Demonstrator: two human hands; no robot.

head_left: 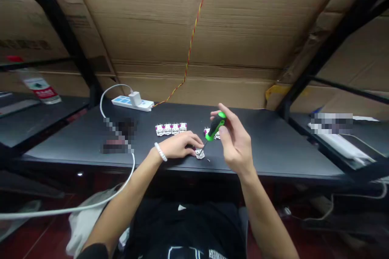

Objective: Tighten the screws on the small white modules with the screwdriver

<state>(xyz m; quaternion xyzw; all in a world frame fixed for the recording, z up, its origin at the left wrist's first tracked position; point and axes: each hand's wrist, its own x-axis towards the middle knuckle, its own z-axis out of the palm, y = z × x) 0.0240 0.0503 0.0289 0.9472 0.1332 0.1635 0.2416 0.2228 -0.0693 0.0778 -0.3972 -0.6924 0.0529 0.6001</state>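
My right hand (pixel 235 141) grips a screwdriver (pixel 216 124) with a black and green handle. The shaft slants down to the left, its tip at a small white and purple part (pixel 199 154) near the table's front edge. Holding that part against the table is my left hand (pixel 184 144), its fingers closed on the left side of it. A tiny screw-like piece (pixel 208 160) lies just to the right. Behind my left hand stands a row of several similar white and purple parts (pixel 171 129). More of them (pixel 216 135) sit partly hidden behind the screwdriver.
A white power strip (pixel 133 103) with a plugged-in charger lies at the back left. Its white cable (pixel 133 170) hangs over the table's front edge by my left arm. A red and yellow twisted wire (pixel 190 48) hangs down the cardboard wall. Black posts (pixel 291 93) flank the table (pixel 273 145).
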